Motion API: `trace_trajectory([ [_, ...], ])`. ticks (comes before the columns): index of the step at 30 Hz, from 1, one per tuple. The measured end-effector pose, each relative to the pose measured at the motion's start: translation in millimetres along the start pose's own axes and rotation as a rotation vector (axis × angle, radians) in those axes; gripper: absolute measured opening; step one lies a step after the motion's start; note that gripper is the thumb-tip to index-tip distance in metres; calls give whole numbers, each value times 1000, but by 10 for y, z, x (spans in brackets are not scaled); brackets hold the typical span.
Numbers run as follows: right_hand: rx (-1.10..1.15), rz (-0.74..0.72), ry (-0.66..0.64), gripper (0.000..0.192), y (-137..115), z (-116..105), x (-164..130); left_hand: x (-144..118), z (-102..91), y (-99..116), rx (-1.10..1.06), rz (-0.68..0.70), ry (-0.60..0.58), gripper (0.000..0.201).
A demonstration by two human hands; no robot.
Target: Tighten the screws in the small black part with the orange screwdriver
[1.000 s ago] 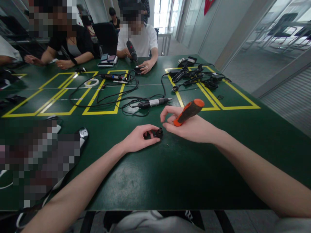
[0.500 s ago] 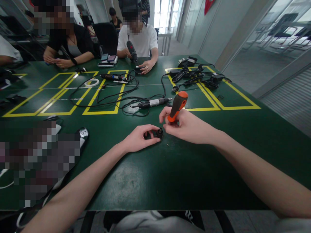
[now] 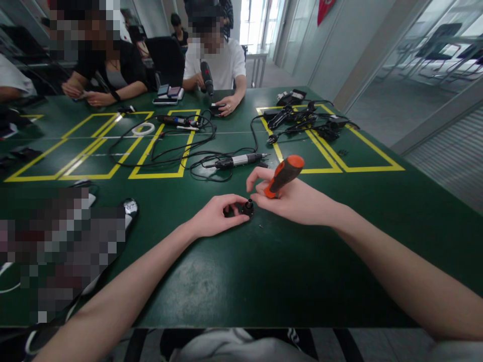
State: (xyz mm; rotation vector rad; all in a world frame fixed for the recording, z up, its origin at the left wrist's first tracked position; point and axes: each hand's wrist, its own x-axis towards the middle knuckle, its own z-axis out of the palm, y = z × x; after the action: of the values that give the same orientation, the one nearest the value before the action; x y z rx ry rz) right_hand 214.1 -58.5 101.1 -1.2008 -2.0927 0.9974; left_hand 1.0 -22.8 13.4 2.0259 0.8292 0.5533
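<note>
Green and marked with yellow tape, the desk carries cables and tools. Left hand pinches a small black cylindrical part against the desk, unmoved. Right hand grips an orange-and-black screwdriver, whose handle has tipped from nearly upright half a second ago to slanting rightward again, so the tool is being rocked over the part.

Both forearms are showing bare, no sleeves, watch or rings on the left hand or right hand.
</note>
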Motion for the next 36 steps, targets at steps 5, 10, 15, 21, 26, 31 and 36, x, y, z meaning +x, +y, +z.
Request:
trace_trajectory([
  [5, -14, -8, 29, 19, 0, 9, 16, -3, -2, 3, 1, 8, 6, 34],
  [10, -53, -42, 6, 3, 41, 20, 31, -2, 1, -14, 8, 36, 0, 33],
  [15, -75, -53, 49, 9, 19, 1, 20, -3, 0, -19, 6, 28, 2, 32],
  [21, -49, -19, 28, 13, 21, 2, 37, 4, -4, -9, 5, 18, 0, 34],
  [26, -95, -47, 19, 5, 57, 17, 57, 6, 4, -15, -7, 14, 0, 34],
  [31, -81, -14, 11, 15, 36, 16, 33, 1, 3, -21, -5, 13, 2, 35],
  [36, -73, -12, 11, 8, 18, 15, 35, 1, -6, -14, 1, 18, -5, 35],
])
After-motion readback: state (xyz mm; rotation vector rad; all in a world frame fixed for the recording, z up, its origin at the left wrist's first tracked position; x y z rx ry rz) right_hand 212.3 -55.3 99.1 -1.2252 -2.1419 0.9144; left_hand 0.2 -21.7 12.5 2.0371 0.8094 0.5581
